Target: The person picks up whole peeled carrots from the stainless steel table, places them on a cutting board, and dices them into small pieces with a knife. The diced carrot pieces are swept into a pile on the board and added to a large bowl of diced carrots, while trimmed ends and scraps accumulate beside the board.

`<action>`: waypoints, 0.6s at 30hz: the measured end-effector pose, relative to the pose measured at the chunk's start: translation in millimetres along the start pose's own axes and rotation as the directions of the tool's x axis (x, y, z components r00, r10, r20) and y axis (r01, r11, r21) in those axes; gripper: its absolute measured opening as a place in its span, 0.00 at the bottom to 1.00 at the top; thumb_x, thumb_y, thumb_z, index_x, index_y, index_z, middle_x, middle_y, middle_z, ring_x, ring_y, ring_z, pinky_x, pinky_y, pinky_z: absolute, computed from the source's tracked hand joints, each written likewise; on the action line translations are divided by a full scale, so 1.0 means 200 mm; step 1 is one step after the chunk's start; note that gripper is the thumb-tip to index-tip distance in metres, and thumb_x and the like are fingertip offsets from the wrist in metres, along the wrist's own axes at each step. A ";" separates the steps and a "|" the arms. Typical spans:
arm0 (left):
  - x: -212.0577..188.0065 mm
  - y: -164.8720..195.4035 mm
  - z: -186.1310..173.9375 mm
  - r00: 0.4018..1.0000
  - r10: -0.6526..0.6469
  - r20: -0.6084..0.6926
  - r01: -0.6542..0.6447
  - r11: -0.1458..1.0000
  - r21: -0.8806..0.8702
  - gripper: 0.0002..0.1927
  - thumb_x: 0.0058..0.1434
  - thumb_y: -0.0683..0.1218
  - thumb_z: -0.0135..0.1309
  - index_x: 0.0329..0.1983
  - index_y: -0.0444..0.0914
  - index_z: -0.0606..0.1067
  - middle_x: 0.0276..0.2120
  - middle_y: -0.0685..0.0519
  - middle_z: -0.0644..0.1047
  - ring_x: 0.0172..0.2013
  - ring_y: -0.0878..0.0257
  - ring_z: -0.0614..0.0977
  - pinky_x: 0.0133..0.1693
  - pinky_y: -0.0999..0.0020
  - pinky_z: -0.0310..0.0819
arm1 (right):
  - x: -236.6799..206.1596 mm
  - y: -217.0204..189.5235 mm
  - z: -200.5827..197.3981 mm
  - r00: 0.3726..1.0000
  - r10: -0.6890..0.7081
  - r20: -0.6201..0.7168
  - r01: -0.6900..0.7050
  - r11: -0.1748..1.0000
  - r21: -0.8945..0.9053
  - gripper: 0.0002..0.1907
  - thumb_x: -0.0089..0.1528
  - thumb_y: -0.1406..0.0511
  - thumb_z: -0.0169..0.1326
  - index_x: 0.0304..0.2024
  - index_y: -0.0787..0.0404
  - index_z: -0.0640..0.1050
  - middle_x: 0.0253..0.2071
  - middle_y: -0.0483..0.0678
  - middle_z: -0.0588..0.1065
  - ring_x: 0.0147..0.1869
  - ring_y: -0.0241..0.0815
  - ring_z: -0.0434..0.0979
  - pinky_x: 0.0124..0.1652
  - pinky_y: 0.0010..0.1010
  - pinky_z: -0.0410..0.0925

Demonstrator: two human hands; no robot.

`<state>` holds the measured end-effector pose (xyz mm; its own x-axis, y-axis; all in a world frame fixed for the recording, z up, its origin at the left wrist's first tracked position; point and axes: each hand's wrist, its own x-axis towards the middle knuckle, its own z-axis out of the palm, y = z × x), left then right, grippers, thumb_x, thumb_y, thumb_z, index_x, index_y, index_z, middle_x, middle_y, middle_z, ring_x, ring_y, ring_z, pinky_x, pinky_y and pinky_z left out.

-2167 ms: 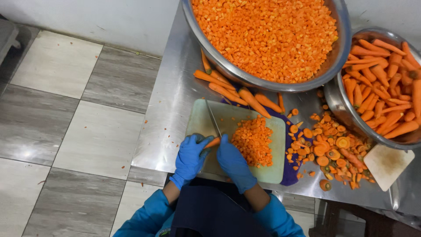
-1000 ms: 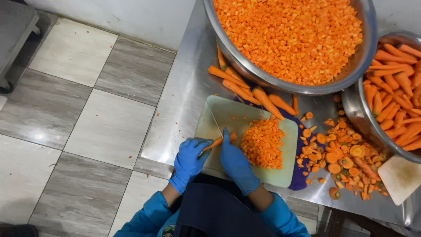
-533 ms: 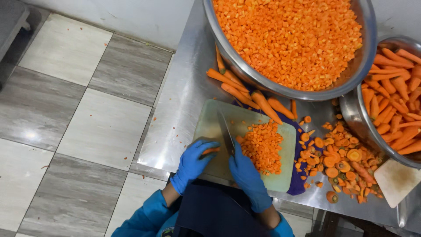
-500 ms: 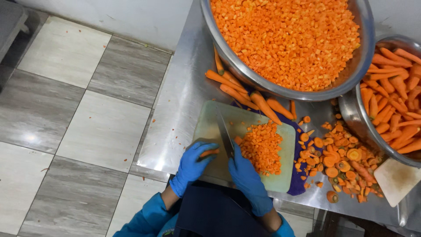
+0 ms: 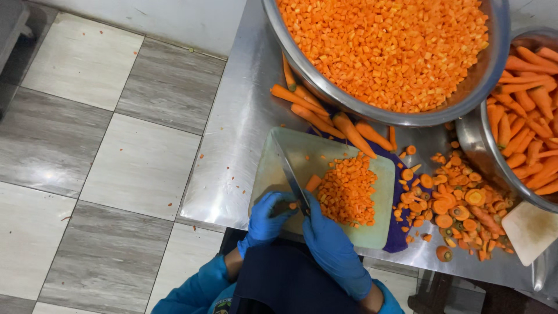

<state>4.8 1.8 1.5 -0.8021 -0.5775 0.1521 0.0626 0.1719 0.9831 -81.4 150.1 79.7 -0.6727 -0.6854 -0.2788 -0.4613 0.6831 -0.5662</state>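
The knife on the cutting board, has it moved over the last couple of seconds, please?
Yes. The knife has shifted right across the cutting board, toward the diced carrot pile.

My hands, the left point(image 5: 268, 216) and the right point(image 5: 332, 247), are in bright blue gloves, and my sleeves are a lighter turquoise against a dark navy apron point(image 5: 290, 285). The cutting board point(image 5: 290, 154) is pale translucent green over a purple cloth point(image 5: 398, 238). Diced carrot point(image 5: 347, 192) is vivid orange, as are the whole carrots point(image 5: 325, 119). The worktop point(image 5: 232, 151) and bowls are shiny silver-grey steel. The floor point(image 5: 99, 163) is a checker of cream and streaked grey tiles.
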 end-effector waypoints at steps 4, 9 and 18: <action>0.01 0.01 0.01 1.000 0.008 0.015 -0.010 0.995 0.095 0.20 0.51 0.36 0.67 0.48 0.37 0.79 0.42 0.48 0.81 0.45 0.57 0.85 0.46 0.67 0.79 | -0.01 0.00 -0.01 0.999 -0.036 -0.014 0.035 0.999 -0.012 0.33 0.64 0.64 0.49 0.72 0.56 0.57 0.26 0.63 0.75 0.28 0.62 0.78 0.30 0.54 0.67; 0.00 0.01 0.02 1.000 -0.027 0.010 0.026 0.998 0.056 0.19 0.53 0.37 0.66 0.49 0.37 0.78 0.42 0.48 0.81 0.43 0.56 0.86 0.44 0.67 0.81 | -0.01 -0.01 0.01 0.999 -0.033 0.003 0.033 0.999 -0.028 0.32 0.65 0.64 0.48 0.71 0.57 0.58 0.27 0.62 0.74 0.28 0.61 0.78 0.30 0.53 0.67; 0.00 0.00 0.02 1.000 0.014 0.004 -0.015 0.987 0.160 0.20 0.52 0.37 0.66 0.49 0.38 0.78 0.42 0.49 0.81 0.44 0.54 0.85 0.45 0.66 0.80 | -0.04 0.01 0.04 0.968 -0.240 -0.067 0.220 0.950 -0.223 0.30 0.65 0.65 0.50 0.69 0.64 0.62 0.23 0.57 0.71 0.24 0.55 0.75 0.26 0.48 0.67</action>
<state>3.0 5.0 0.8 -0.8034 -0.5719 0.1659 -0.0216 0.3063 0.9517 -73.2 154.7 75.0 -0.5795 -0.8109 -0.0818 -0.7153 0.5542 -0.4258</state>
